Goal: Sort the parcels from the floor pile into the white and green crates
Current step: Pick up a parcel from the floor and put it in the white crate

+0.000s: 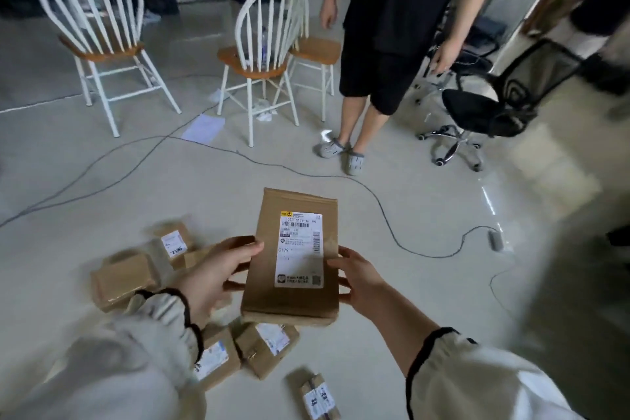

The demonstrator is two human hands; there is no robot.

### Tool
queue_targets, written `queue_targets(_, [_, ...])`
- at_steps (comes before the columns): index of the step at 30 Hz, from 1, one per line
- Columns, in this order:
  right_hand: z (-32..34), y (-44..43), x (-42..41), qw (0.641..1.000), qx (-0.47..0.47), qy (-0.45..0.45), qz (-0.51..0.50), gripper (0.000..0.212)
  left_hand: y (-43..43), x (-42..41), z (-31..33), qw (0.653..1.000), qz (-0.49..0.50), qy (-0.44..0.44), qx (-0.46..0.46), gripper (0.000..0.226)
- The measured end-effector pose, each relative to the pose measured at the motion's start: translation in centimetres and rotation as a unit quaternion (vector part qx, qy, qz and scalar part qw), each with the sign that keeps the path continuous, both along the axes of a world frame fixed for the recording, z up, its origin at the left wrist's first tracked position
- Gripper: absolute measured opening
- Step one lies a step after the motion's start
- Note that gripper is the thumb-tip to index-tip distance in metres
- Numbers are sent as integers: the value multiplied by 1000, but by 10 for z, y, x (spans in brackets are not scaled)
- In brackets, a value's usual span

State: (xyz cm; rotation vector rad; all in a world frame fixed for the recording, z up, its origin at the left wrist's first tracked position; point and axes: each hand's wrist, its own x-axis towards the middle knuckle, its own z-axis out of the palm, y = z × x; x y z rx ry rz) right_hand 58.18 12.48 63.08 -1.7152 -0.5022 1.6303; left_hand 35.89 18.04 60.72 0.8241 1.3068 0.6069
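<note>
Two hands hold one kraft-paper parcel [291, 259] label-up above the floor pile [177, 286], left hand [218, 274] and right hand [361, 280] gripping opposite edges; probably to read its shipping label [300, 249]. Crates not in view.

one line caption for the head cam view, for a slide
Both hands, left and right, hold a flat brown parcel label-up above the floor pile; no crates in view.
</note>
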Motion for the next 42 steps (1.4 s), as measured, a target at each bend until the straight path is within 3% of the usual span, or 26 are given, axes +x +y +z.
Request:
queue_targets(6, [90,-35,60,996,59,-23,-70,30,7,73,72,996,-82,-26,34,18])
queue_targets(10, [119,-78,89,987,74,-40,-140,37,-6,113,106,984,-171,-37,40,22])
queue_targets(18, [160,-240,136,934,100,-75,-335,39,-93,236,161,919,-382,-61,79,22])
queue_targets(28, [202,-588,106,770,73,-142,-618,19,-414,358,195,744,-652,-131,64,25])
queue_targets(35, [206,-789,11,647,44,-156,-745,32,-640,348,193,619,-771,-148,35,33])
queue_targets(42, [194,-908,-78,508,28,-147,-848,27,-798,306,182,499,-856,-132,-1,38])
